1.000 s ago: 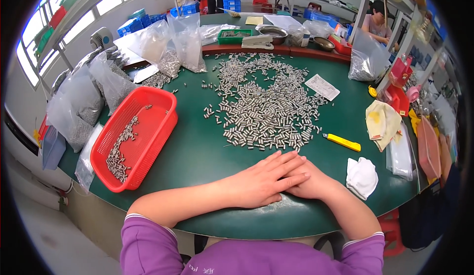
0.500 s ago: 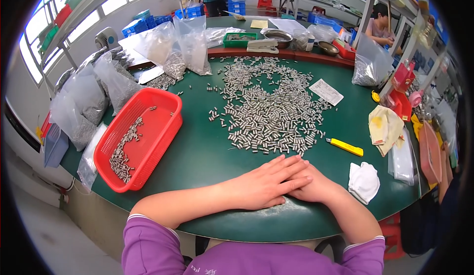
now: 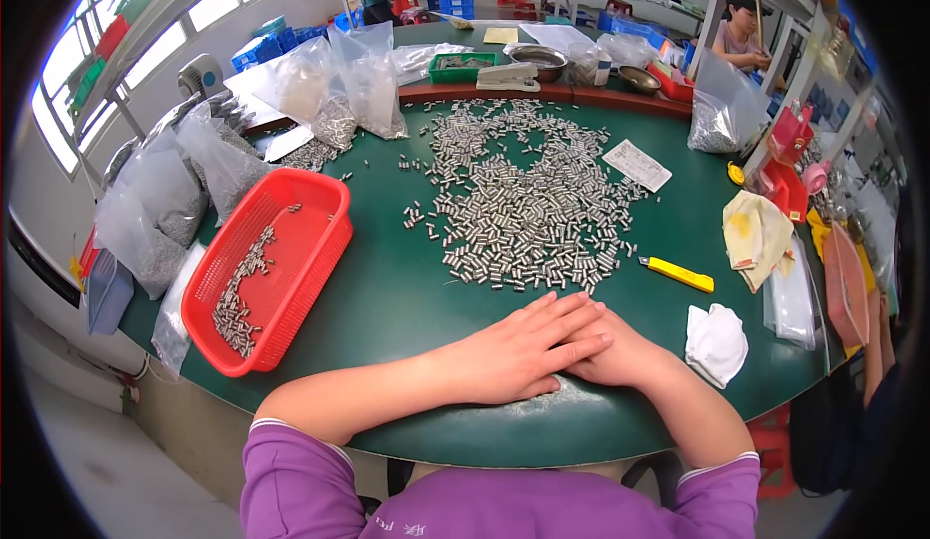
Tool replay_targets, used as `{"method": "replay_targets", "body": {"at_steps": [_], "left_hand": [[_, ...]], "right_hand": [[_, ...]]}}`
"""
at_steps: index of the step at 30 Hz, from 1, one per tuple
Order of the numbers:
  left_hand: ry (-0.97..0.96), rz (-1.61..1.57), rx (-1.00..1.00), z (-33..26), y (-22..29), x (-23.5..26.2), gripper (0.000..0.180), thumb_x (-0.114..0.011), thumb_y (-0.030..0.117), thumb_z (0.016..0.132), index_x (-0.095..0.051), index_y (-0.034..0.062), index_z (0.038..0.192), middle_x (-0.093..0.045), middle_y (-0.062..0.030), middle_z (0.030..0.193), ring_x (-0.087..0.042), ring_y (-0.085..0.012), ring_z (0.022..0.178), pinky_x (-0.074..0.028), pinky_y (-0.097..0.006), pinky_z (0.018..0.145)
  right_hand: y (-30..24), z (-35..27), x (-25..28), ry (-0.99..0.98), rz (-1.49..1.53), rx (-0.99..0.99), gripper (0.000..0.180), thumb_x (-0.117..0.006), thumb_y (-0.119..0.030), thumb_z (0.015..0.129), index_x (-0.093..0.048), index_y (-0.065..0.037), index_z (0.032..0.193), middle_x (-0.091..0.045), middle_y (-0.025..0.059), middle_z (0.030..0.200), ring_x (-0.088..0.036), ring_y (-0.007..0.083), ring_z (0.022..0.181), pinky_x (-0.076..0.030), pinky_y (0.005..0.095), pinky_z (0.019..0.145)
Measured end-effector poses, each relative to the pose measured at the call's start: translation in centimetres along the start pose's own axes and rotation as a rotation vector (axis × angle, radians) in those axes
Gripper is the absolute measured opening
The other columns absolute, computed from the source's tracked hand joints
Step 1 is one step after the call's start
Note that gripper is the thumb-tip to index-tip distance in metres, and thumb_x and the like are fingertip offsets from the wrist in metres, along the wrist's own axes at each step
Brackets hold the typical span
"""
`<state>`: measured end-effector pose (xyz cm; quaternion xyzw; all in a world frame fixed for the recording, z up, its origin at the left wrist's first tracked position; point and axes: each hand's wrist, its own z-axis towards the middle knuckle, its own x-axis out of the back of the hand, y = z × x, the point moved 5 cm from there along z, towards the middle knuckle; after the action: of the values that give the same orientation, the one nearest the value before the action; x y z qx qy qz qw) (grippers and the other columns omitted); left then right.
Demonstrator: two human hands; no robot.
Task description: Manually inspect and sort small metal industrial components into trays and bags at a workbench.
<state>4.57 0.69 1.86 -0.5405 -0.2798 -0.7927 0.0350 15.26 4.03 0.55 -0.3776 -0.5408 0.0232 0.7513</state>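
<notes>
My left hand [image 3: 518,350] lies over my right hand [image 3: 620,350] at the near edge of the green table [image 3: 378,336]. The left fingers are stretched out and hold nothing. Most of the right fingers are hidden beneath them. Just beyond the fingertips spreads a heap of small metal cylinders [image 3: 528,205]. To the left, a red plastic basket [image 3: 315,273] contains more such cylinders along one side. A yellow utility knife [image 3: 680,275] rests right of the heap, with a crumpled white cloth item [image 3: 717,345] nearer me. A printed paper slip [image 3: 637,165] touches the heap's right side.
Clear bags of metal pieces [image 3: 155,215] line the left edge. A green tray [image 3: 461,67], a metal bowl [image 3: 540,60] and a stapler-like white tool [image 3: 507,78] stand at the back. A stained cream cloth [image 3: 756,239] lies right. Another person [image 3: 742,40] sits at the far right.
The whole view has shifted slightly, with the table things a little higher in the picture. My hands stay stacked in the same pose.
</notes>
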Motion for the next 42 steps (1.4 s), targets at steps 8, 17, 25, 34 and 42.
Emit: {"method": "replay_targets", "body": {"at_steps": [8,17,25,34,42], "left_hand": [[-0.006,0.020,0.005,0.0,0.1,0.2,0.069,-0.063,0.019,0.081,-0.030,0.0154,0.142,-0.022,-0.0164,0.148,-0.021,-0.0363,0.137,-0.022,-0.052,0.111],[0.282,0.151,0.161,-0.3,-1.6,2.5,0.056,-0.065,0.014,0.077,-0.045,0.0031,0.128,-0.045,-0.0169,0.129,-0.042,-0.0346,0.123,-0.035,-0.044,0.101],[0.367,0.273,0.472,-1.7,-4.6,3.2,0.023,-0.066,0.004,0.073,-0.060,0.0035,0.095,-0.052,-0.0095,0.093,-0.051,-0.0292,0.092,-0.043,-0.039,0.081],[0.323,0.237,0.327,-1.1,-4.0,1.5,0.037,-0.062,0.002,0.074,-0.057,-0.0002,0.110,-0.051,-0.0122,0.107,-0.049,-0.0292,0.101,-0.041,-0.039,0.089],[0.356,0.166,0.359,-1.1,-4.1,1.7,0.054,-0.060,-0.004,0.073,-0.046,0.0013,0.125,-0.053,-0.0138,0.108,-0.050,-0.0311,0.101,-0.040,-0.041,0.090]], "right_hand": [[0.1,0.0,-0.1,0.009,0.013,-0.014,0.030,-0.064,-0.014,0.078,-0.062,-0.008,0.107,-0.059,0.0123,0.111,-0.054,0.0331,0.100,-0.045,0.0425,0.086],[-0.4,-0.3,1.9,0.286,-0.116,0.081,0.019,-0.065,-0.011,0.076,-0.063,-0.008,0.094,-0.060,0.0098,0.095,-0.056,0.0299,0.092,-0.047,0.0396,0.079],[1.6,-1.1,4.4,0.529,-0.337,-0.127,0.020,-0.062,-0.006,0.077,-0.063,-0.009,0.096,-0.056,0.0070,0.088,-0.055,0.0273,0.086,-0.045,0.0378,0.076],[1.3,-0.5,2.6,0.425,-0.366,-0.091,0.027,-0.065,-0.006,0.074,-0.063,-0.010,0.101,-0.055,0.0055,0.096,-0.053,0.0253,0.095,-0.041,0.0369,0.084],[1.6,-0.4,2.6,0.450,-0.330,-0.108,0.021,-0.065,-0.007,0.074,-0.063,-0.010,0.095,-0.056,0.0055,0.095,-0.054,0.0252,0.095,-0.042,0.0369,0.084]]}}
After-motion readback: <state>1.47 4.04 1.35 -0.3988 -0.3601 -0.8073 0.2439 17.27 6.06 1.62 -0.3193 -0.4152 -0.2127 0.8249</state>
